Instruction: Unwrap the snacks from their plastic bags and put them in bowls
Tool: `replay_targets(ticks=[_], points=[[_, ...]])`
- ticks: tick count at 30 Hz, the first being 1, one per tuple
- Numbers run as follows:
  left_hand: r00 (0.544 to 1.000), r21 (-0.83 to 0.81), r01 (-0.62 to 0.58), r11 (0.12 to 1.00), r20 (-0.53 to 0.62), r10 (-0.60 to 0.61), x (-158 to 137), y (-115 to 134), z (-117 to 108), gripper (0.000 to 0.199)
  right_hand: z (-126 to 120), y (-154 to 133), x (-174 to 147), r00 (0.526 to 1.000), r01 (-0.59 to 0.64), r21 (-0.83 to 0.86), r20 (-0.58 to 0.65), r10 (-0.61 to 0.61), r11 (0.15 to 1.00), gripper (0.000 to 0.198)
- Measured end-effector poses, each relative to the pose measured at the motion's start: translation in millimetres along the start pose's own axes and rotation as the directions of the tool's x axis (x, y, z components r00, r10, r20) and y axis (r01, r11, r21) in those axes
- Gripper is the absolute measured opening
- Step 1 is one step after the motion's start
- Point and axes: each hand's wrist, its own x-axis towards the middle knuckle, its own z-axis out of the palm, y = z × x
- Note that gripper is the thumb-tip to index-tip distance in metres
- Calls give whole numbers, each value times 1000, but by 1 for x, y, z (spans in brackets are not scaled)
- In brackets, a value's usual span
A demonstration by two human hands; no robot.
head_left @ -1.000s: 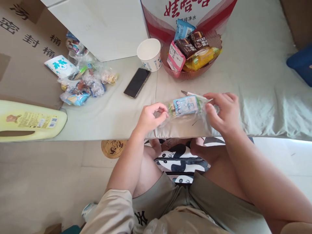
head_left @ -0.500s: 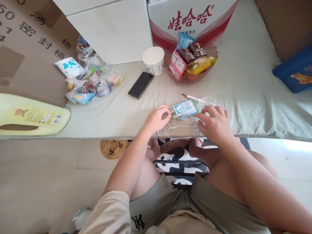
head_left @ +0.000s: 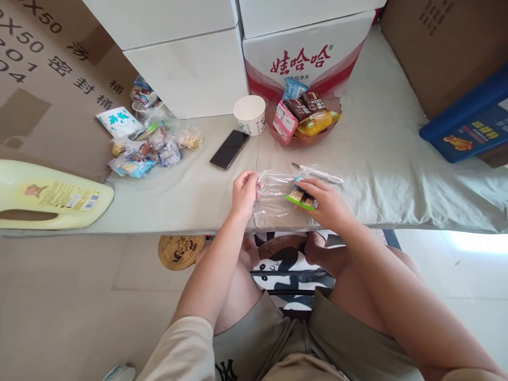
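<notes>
My left hand (head_left: 246, 191) pinches the edge of a clear plastic bag (head_left: 275, 185), which lies stretched out on the cloth between my hands. In my right hand (head_left: 327, 202) are small snack packets: one with a green edge and a brown-and-cream front (head_left: 301, 198), and a blue one (head_left: 297, 181) mostly hidden under the fingers. The packets are at the bag's right end; whether they are inside it I cannot tell. Just beyond my right hand lies a white pen (head_left: 321, 174) with a dark tip.
Behind my hands are a black phone (head_left: 229, 150), a white paper cup (head_left: 250, 115) and a pinkish clear bowl (head_left: 278, 138) of snacks. Bagged snacks (head_left: 146, 153) and a yellow jug (head_left: 55, 196) are on the left. White cartons (head_left: 190, 74) stand behind; a blue container (head_left: 468, 121) is at right.
The packets have shifted from between both hands into my right hand, showing a different side. My left hand has moved slightly left and now holds the bag's edge. The view has tilted slightly.
</notes>
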Motion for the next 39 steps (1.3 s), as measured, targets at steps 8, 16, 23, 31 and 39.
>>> replay_targets(ticks=[8,16,23,31,39], points=[[992,216,-115,970,-26,124,35,-12,-15,15,-13,1,0,945,-131,199,-270,182,971,34],[983,257,-176,950,105,154,45,-11,-10,21,-57,-27,52,727,-239,267,-588,354,934,32],[986,229,-124,965,140,93,47,-3,-9,19,-68,-57,198,871,-319,-4,-396,291,948,47],[988,174,-84,981,143,59,48,-4,-9,19,-38,-38,248,943,-333,-270,-107,315,903,59],[985,232,-108,967,159,72,46,4,-10,29,-38,-47,178,898,-180,-27,-414,152,983,16]])
